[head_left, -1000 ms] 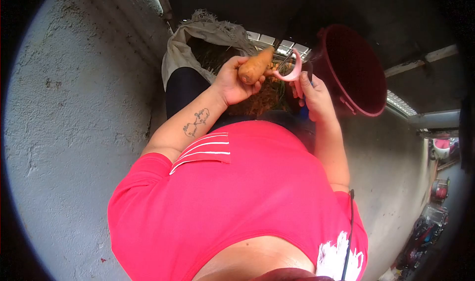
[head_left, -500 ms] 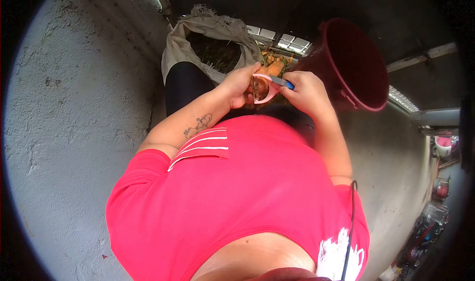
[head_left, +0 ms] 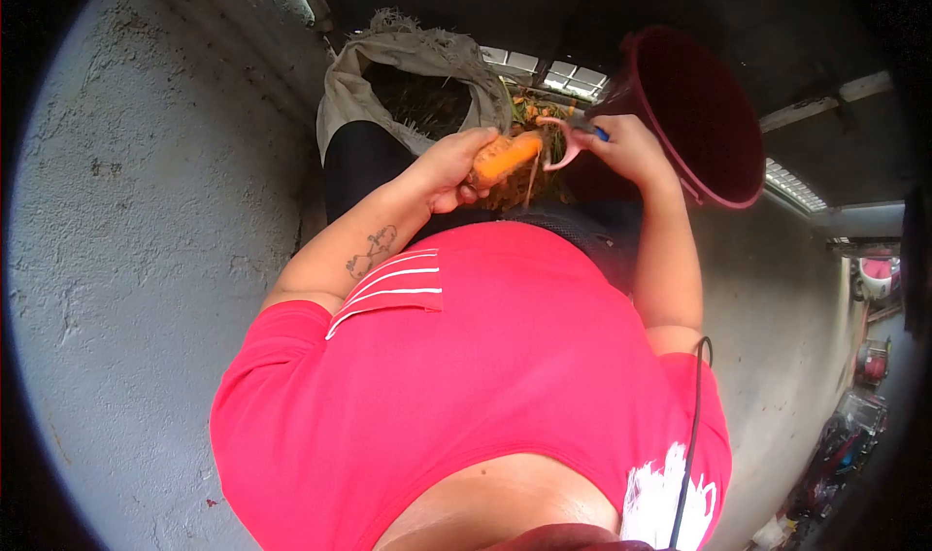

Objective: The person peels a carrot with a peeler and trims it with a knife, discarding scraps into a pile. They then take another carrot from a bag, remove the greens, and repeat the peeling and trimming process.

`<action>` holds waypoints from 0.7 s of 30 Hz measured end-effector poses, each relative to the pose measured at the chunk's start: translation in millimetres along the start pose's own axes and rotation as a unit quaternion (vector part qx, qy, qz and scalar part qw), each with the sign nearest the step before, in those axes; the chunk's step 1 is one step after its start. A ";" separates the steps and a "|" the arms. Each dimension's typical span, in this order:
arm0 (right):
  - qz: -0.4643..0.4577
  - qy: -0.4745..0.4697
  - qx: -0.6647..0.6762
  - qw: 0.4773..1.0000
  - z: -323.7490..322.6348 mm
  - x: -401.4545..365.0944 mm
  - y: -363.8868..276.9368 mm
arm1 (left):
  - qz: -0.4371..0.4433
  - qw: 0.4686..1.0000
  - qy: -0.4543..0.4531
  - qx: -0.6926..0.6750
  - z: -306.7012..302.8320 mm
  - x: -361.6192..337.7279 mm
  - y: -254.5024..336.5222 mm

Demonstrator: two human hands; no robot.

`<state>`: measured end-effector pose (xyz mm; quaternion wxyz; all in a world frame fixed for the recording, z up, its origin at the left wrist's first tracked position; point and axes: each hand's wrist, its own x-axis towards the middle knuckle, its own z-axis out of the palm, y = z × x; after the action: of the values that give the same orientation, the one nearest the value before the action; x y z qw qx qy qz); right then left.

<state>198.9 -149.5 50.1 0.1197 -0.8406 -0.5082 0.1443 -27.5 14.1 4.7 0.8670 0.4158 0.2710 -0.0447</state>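
An orange carrot (head_left: 509, 159), brighter on its upper face and rougher toward the gripped end, lies in my left hand (head_left: 449, 170), whose fingers are wrapped round it. My right hand (head_left: 632, 149) is closed on the handle of a peeler (head_left: 571, 145) with a pink Y-shaped head and a grey and blue handle. The pink head is just to the right of the carrot's tip, apart from it. A thin strip of peel hangs below, between carrot and peeler. Orange and green peelings (head_left: 529, 106) are heaped beyond my hands.
A pale woven sack (head_left: 340, 95) with a frayed rim stands open ahead on the left, holding dark plant scraps. A large dark red bucket (head_left: 636, 95) is ahead on the right. A rough grey wall (head_left: 146, 260) rises at my left.
The peeler has moved off the carrot to the right with my right hand. My left hand has turned the carrot, so its bright orange side now shows.
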 end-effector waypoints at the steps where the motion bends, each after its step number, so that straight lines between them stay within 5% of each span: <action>1: 0.037 0.034 -0.058 0.997 -4.6 -4.0 5.2 | -0.017 1.000 0.004 -0.016 -4.2 4.1 1.9; 4: 0.131 0.066 -0.126 0.981 -9.5 -5.1 26.3 | -0.014 0.997 -0.048 -0.064 -16.8 -1.7 11.3; 8: 0.023 0.084 0.049 0.995 -11.8 -13.3 -3.4 | -0.031 0.982 -0.131 -0.136 -15.2 0.8 16.3; 11: -0.074 0.040 0.038 0.996 -12.9 -23.1 -51.0 | -0.016 0.985 -0.045 -0.167 10.6 -0.5 12.2; 13: -0.118 0.059 0.011 0.991 -6.7 -25.5 -68.5 | -0.008 0.985 -0.080 -0.156 3.2 10.3 4.3; 21: -0.142 0.057 -0.039 0.987 -1.2 -22.5 -74.5 | 0.013 0.996 0.012 -0.086 11.3 4.2 -1.0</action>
<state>128.4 -135.7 79.9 0.1353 -0.7706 -0.6201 0.0576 -19.4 5.7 7.6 0.8967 0.3437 0.2787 -0.0052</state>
